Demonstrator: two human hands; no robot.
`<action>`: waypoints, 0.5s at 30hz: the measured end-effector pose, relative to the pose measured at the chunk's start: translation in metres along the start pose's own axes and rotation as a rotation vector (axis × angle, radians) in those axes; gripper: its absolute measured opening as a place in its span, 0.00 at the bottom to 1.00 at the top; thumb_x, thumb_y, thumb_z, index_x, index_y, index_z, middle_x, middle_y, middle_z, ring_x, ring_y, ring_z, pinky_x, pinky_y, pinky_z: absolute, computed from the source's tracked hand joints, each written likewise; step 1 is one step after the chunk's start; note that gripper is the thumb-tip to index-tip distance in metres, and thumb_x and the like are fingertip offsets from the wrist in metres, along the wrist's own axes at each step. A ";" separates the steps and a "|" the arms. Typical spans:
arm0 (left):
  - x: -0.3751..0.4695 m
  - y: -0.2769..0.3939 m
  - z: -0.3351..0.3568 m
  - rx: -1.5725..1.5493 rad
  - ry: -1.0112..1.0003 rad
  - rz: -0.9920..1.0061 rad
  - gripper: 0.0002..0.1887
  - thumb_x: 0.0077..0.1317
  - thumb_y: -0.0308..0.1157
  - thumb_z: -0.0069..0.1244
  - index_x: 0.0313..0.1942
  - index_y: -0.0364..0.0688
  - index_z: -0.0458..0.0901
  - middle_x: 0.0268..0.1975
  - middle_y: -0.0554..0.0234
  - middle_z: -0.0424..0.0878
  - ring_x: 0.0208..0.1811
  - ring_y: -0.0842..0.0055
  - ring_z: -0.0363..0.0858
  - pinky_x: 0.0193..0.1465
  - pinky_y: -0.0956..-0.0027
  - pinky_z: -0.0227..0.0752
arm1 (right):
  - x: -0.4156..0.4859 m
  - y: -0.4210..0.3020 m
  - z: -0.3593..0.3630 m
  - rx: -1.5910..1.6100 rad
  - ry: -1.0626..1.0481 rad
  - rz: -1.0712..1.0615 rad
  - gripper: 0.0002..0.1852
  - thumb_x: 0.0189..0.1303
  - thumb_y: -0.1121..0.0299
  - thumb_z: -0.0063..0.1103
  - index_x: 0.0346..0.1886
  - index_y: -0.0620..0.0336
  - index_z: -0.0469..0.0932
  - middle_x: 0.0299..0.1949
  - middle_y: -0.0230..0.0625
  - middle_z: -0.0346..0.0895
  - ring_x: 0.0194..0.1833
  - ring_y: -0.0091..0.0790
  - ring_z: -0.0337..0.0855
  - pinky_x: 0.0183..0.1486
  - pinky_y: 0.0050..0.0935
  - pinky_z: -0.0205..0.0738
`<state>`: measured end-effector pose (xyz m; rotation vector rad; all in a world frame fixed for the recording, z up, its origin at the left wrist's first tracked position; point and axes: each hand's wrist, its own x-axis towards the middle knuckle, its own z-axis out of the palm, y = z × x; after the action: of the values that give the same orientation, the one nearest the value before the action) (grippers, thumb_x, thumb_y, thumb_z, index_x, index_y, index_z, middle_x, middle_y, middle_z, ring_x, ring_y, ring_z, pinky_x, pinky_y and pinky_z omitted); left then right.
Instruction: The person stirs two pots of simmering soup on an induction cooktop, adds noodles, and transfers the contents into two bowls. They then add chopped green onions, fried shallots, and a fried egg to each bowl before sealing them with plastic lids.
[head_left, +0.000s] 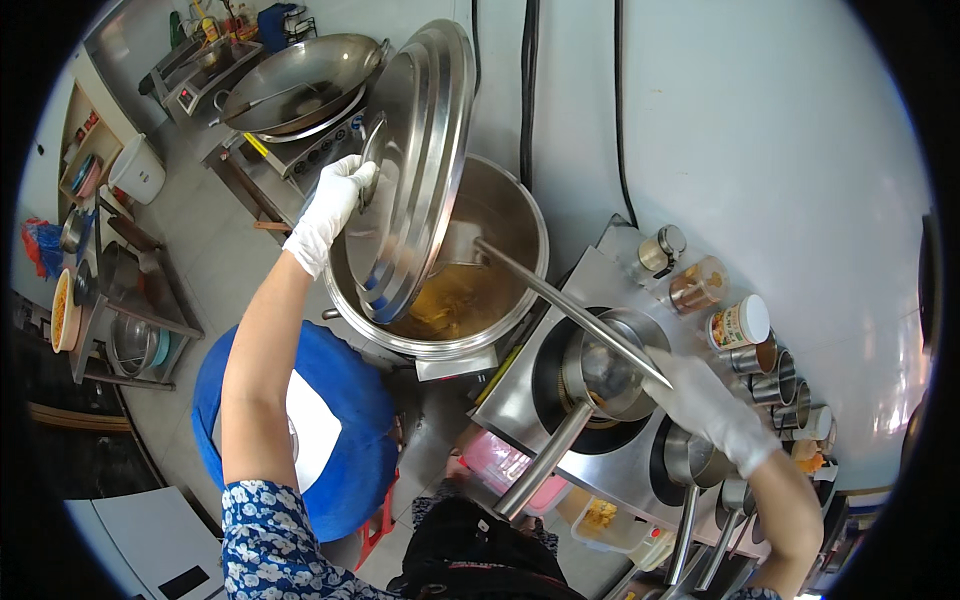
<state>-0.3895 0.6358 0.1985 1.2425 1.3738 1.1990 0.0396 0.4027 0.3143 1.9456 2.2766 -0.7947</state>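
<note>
My left hand (337, 196), in a white glove, grips the handle of a large stepped metal lid (420, 165). The lid is held steeply tilted over the left part of a big steel stockpot (534, 225). Brown broth (457, 296) with yellowish pieces shows inside the pot. In my gloved right hand (701, 397) is the long metal handle of a ladle (577, 311). Its bowl dips into the pot beside the lid, partly hidden by it. Below the right hand, a steel saucepan (577, 375) sits on a burner, its handle pointing towards me.
Smaller saucepans (694, 454) stand along the steel stove (510, 397). Jars (697, 285) and metal cups (776, 379) line the wall. A wok (300, 67) holding a ladle is at the back left. A blue-covered round object (352, 450) stands beneath my left arm.
</note>
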 end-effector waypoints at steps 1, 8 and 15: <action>-0.002 0.000 0.000 -0.038 0.003 -0.021 0.07 0.66 0.30 0.50 0.37 0.37 0.82 0.28 0.74 0.79 0.27 0.88 0.70 0.32 0.80 0.64 | 0.027 -0.003 0.005 -0.145 -0.020 -0.018 0.17 0.60 0.69 0.53 0.50 0.70 0.72 0.38 0.57 0.78 0.46 0.54 0.78 0.50 0.44 0.70; -0.013 -0.002 -0.002 -0.133 -0.006 -0.060 0.07 0.66 0.31 0.49 0.36 0.39 0.82 0.27 0.74 0.79 0.24 0.88 0.70 0.28 0.81 0.62 | 0.121 -0.023 0.027 -0.580 -0.116 -0.057 0.15 0.61 0.72 0.46 0.48 0.68 0.74 0.32 0.50 0.81 0.36 0.50 0.83 0.40 0.45 0.76; -0.018 0.000 0.000 -0.025 -0.031 -0.080 0.08 0.67 0.34 0.50 0.38 0.41 0.82 0.28 0.76 0.80 0.24 0.91 0.71 0.25 0.84 0.60 | 0.182 -0.062 0.078 -0.768 -0.172 -0.122 0.10 0.55 0.72 0.57 0.39 0.54 0.84 0.40 0.39 0.83 0.44 0.42 0.83 0.41 0.35 0.79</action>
<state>-0.3877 0.6178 0.1988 1.1733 1.3683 1.1343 -0.0789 0.5322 0.2042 1.3405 2.1454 -0.0414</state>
